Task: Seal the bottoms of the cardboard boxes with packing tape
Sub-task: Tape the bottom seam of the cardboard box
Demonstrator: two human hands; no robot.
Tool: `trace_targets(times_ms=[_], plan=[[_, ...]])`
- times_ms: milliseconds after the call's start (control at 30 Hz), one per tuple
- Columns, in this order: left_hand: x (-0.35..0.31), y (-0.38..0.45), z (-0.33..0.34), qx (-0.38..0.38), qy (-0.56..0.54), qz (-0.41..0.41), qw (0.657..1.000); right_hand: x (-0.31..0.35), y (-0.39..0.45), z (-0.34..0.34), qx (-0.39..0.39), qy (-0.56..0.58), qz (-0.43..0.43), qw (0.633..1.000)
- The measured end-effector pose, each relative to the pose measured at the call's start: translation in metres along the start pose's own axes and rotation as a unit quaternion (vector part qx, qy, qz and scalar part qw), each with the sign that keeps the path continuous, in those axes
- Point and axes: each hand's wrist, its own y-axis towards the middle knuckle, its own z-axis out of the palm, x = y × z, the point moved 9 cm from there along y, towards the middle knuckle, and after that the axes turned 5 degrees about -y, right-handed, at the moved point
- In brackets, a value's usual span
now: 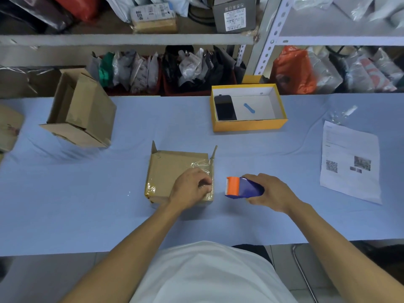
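Observation:
A small cardboard box (168, 169) lies bottom-up in the middle of the blue table, with clear tape along its right edge and a crumpled bit at its left corner. My left hand (190, 186) rests on the box's right side, fingers curled down onto the tape at the edge. Just right of the box, my right hand (270, 193) grips a blue tape dispenser (244, 187) with an orange head, held apart from the box just above the table.
A larger open cardboard box (80, 112) lies tipped at the left. Another brown box (8, 127) sits at the far left edge. A yellow box (248, 125) holding a phone stands behind. A printed sheet (349, 162) lies at the right. Shelves of bagged goods stand beyond the table.

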Motion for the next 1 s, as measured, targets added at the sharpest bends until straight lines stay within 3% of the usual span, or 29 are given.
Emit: trace_targets(times_ms=[200, 433, 600, 800, 933, 1000], plan=[[-0.003, -0.001, 0.004, 0.015, 0.021, 0.017, 1.0, 0.041, 0.027, 0.017, 0.026, -0.057, -0.019, 0.998], [-0.014, -0.007, 0.018, 0.044, 0.142, 0.076, 0.986, 0.034, 0.029, 0.032, 0.077, -0.018, 0.077, 0.994], [-0.017, -0.005, 0.028, 0.076, 0.181, 0.082, 0.977, 0.022, 0.01, 0.024, 0.031, -0.006, 0.09, 0.995], [-0.013, -0.005, 0.03, 0.06, 0.171, 0.074, 0.981, 0.008, -0.003, -0.013, -0.116, 0.095, 0.084, 0.985], [-0.018, -0.006, 0.037, 0.081, 0.203, 0.094, 0.971, 0.008, 0.004, -0.003, -0.119, -0.085, 0.11, 0.983], [-0.017, -0.007, 0.031, 0.072, 0.167, 0.094, 0.979, 0.011, 0.008, 0.004, -0.133, -0.104, 0.114, 0.979]])
